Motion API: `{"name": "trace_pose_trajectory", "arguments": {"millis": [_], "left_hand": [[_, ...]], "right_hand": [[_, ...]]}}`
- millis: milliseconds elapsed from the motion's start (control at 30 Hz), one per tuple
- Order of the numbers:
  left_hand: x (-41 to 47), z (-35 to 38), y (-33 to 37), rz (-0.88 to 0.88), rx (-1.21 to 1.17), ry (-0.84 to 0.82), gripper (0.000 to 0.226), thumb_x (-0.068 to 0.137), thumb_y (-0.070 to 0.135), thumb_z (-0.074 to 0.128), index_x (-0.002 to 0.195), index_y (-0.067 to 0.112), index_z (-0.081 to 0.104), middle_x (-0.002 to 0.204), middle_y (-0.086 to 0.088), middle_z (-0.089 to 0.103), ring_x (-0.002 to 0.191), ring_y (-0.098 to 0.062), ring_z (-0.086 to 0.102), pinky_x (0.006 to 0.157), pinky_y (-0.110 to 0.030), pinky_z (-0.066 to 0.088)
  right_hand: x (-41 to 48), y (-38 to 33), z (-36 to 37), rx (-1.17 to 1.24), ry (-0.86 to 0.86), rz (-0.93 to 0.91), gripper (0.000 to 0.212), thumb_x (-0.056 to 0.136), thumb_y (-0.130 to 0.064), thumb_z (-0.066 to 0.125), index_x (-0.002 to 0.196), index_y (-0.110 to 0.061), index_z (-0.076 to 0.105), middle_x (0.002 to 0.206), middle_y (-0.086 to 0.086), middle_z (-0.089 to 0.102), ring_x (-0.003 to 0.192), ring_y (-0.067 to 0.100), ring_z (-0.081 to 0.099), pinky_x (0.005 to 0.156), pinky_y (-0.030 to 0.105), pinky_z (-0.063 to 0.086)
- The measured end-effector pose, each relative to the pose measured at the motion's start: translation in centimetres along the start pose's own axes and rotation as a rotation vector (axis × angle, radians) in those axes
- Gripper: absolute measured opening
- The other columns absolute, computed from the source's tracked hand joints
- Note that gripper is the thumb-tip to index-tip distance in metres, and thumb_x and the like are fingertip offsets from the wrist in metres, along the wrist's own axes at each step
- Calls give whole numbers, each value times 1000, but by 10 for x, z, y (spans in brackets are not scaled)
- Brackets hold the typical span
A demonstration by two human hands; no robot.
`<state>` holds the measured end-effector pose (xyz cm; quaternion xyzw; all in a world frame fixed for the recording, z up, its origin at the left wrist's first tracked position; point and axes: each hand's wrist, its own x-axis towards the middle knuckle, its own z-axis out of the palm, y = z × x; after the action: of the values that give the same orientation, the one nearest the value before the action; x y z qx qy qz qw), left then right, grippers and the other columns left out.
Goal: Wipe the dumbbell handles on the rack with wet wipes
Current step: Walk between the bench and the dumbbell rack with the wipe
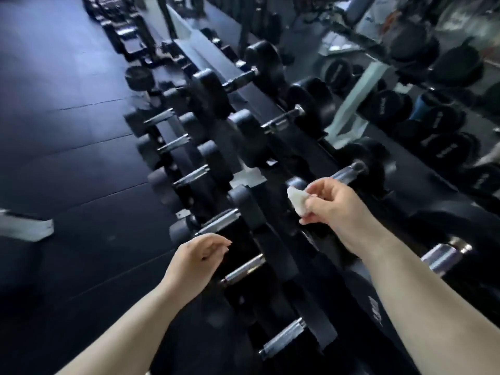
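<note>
item: wet wipe (pixel 297 200), white, bunched small, pinched at the tips of the right hand (pixel 332 204) fingers (pixel 315 189), which are curled round it; it is held in the air, touching no metal. nearest task surface: a chrome dumbbell handle (pixel 343 173), just beyond and above those fingers. left hand (pixel 197 258): fingers (pixel 219 243) loosely curled and released, nothing held; a second handle (pixel 243 269) is found just below and beyond them, a third (pixel 219 221) a little further out. risks noted, as judgement: the wipe may be dropped into the gaps of the rack (pixel 273 255) if the light pinch is loosened; only a strip of a handle may be cleaned while the wipe is kept bunched; it may be snagged or torn on a rough grip; a dumbbell may be rolled by a hard push and fingers caught against its head. containers: no wipe packet or bin can be made out; the rack alone serves as holder, its tiers filled with black-headed dumbbells laid crosswise, beyond both sets of fingers.
</note>
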<state>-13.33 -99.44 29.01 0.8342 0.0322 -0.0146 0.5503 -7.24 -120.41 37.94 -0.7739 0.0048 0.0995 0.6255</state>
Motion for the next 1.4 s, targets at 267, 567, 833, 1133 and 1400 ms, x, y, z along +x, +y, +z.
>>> {"name": "trace_pose_trajectory", "arguments": {"millis": [267,567,833,1133,1400], "left_hand": [[-24,-153,-59,-118,-192,297,30,85,6,59,75,34,62,69,9,66,70,-5,61,71,-18,48],[-70,-367,-147,-186,-391,500,15,80,13,66,81,28,64,73,8,69,73,-8,66,69,-22,55],[-128,-490,-247,-384,-471,926,11,73,3,72,72,12,66,57,4,66,56,-3,62,55,-15,51],[-119,-639,-398,-696,-286,1134,18,88,5,55,89,21,61,86,7,64,85,-9,60,74,-16,44],[-90,-754,-508,-902,-123,1148,17,91,9,50,97,20,62,89,15,59,84,0,52,67,-9,36]], "right_hand": [[31,-28,201,49,-373,45,23,83,10,55,70,-9,54,59,0,58,46,6,56,46,17,51],[22,-49,496,-129,-769,6,16,79,-2,65,71,-14,61,66,0,66,64,9,63,59,17,50],[10,-36,701,-352,-1092,17,10,81,-11,65,80,-19,59,75,-4,62,67,10,61,73,29,55],[83,10,933,-507,-1065,94,20,82,-5,56,71,-20,51,65,-2,55,57,11,52,64,29,49],[156,48,1101,-758,-1047,58,16,87,-10,55,102,-15,57,93,-1,55,83,17,56,71,27,47]]}}
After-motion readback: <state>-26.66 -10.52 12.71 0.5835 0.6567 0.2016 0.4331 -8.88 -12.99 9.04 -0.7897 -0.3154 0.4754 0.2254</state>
